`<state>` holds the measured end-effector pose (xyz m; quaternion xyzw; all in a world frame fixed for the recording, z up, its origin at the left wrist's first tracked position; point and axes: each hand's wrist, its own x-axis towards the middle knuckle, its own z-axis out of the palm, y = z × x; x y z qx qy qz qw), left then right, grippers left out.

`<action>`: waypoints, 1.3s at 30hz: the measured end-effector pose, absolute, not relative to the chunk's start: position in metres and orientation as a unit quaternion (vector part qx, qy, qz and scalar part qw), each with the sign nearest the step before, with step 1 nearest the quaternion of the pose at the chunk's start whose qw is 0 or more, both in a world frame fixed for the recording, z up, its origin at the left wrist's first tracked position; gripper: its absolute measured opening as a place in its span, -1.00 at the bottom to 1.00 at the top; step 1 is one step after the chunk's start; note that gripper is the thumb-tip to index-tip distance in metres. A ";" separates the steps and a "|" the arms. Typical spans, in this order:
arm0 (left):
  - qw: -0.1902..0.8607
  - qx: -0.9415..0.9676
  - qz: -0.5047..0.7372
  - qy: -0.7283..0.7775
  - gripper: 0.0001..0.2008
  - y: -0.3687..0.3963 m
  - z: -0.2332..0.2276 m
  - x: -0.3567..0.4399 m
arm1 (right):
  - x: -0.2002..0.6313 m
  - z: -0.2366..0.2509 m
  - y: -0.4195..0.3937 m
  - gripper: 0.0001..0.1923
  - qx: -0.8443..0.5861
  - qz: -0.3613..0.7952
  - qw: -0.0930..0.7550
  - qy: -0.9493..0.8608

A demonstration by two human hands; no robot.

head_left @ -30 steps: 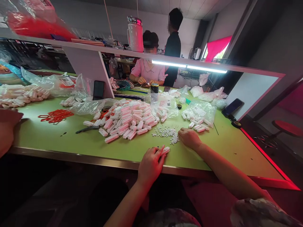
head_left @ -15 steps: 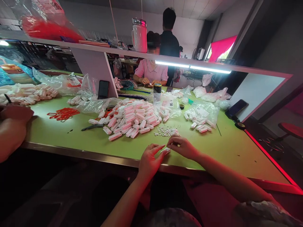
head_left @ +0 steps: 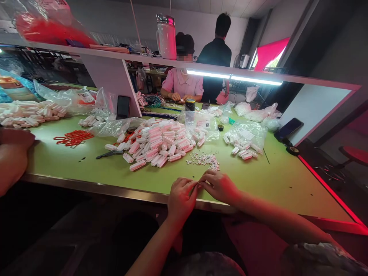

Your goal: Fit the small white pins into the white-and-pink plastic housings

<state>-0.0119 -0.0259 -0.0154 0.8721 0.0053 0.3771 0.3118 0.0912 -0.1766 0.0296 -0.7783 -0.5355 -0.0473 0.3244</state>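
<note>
The green table (head_left: 86, 165) was long, with a metal front edge and a white shelf (head_left: 120, 57) over it. A big heap of white and pink plastic pieces (head_left: 158, 143) lay in the middle. The left hand (head_left: 181, 199) and the right hand (head_left: 220, 186) were at the front edge, in front of the heap and a little to its right. Their fingertips met, pinched together, but what they held was too hidden to tell. A small pile of tiny white bits (head_left: 205, 160) lay just past the right hand, beside the heap. A dark tool (head_left: 109, 154) lay to the left of the heap, and red loops (head_left: 73, 138) lay farther left. Clear bags (head_left: 244, 134) with more pieces sat to the right of the heap. A black phone (head_left: 123, 107) leaned behind the heap. Another person's arm (head_left: 13, 153) rested far left of the heap. A person in pink (head_left: 181, 84) sat behind the heap, across the table
</note>
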 end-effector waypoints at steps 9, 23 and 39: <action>0.297 0.867 0.400 0.013 -0.83 -0.028 -0.017 -0.011 | 0.089 0.029 -0.174 -0.90 -0.794 -0.017 0.367 -0.484; 0.270 0.862 0.428 0.009 -0.84 -0.029 -0.019 -0.011 | 0.093 0.027 -0.173 -0.90 -0.795 0.034 0.424 -0.432; 0.240 0.875 0.420 0.005 -0.81 -0.028 -0.019 -0.013 | 0.091 0.027 -0.173 -0.89 -0.784 -0.002 0.401 -0.475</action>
